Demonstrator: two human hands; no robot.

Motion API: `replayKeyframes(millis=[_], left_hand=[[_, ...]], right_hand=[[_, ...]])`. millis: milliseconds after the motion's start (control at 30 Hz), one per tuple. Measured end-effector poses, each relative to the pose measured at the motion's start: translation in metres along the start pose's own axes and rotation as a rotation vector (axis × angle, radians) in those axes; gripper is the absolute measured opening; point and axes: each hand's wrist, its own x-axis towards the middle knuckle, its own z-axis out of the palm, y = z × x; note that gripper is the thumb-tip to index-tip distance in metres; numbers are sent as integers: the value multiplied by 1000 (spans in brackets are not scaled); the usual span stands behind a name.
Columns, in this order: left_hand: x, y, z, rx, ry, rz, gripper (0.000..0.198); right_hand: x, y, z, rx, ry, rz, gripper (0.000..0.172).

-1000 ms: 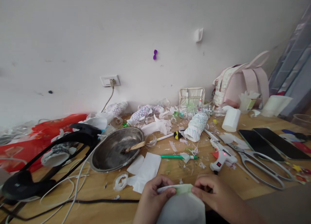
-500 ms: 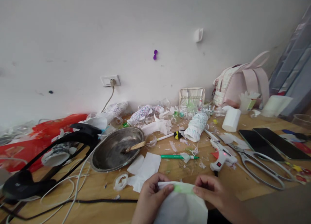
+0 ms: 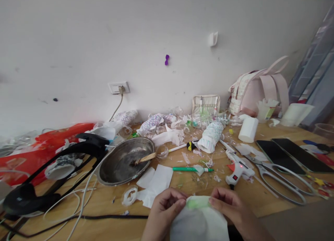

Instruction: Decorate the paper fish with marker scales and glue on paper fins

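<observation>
Between my two hands hangs a white sheet of thin paper (image 3: pixel 200 225) with a pale green patch along its top edge. My left hand (image 3: pixel 167 209) pinches the top left corner between thumb and fingers. The top right corner is pinched by my right hand (image 3: pixel 228 208). The paper's lower part runs out of the bottom of the view. Just beyond the hands lie a green marker (image 3: pixel 188 169) and flat pieces of white paper (image 3: pixel 160 181). A white glue gun (image 3: pixel 238 171) with a red light rests past my right hand.
A metal bowl (image 3: pixel 111 176) holding a brush (image 3: pixel 144 158) stands at left, beside a black headset-like frame (image 3: pixel 91 147) and cables. Scissors (image 3: pixel 281 181) and two phones (image 3: pixel 300 154) lie at right. Paper-wrapped bottles (image 3: pixel 211 136) and scraps crowd the back, near a pink backpack (image 3: pixel 250 91).
The paper has shifted slightly to the right, and its top edge looks a little flatter. Both hands keep their pinch, with small finger movements. Everything else on the table stays put.
</observation>
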Motion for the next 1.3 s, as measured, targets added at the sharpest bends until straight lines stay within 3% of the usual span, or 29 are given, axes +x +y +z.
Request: replayKeyframes(millis=[133, 267, 433, 633, 733, 833, 900, 1000, 1167, 1300], left_hand=[[-1, 3, 9, -205, -23, -219, 40], [-7, 10, 12, -158, -72, -356, 47], [-6, 9, 7, -73, -114, -332, 50], [-7, 15, 6, -208, -115, -340, 44], [-13, 20, 7, -254, -78, -384, 37], [-17, 19, 7, -309, -51, -407, 27], [-18, 15, 7, -361, -47, -418, 23], [-16, 6, 5, -393, -84, -429, 28], [-10, -2, 0, -199, -283, -356, 54], [-11, -1, 6, 9, -262, -278, 55]], right_hand=[[0, 0, 0, -9, -15, -46, 60], [-2, 0, -1, -48, -51, -45, 60], [-3, 4, -3, -109, -64, -84, 55], [1, 7, -11, -180, -120, -152, 33], [3, 5, -14, -287, -148, -268, 16], [3, 4, -14, -331, -158, -432, 12], [2, 4, -13, -324, -163, -464, 12], [1, 7, -12, -307, -184, -424, 16], [1, 2, -10, -276, -218, -334, 12], [-1, -11, -4, -355, -172, -175, 16]])
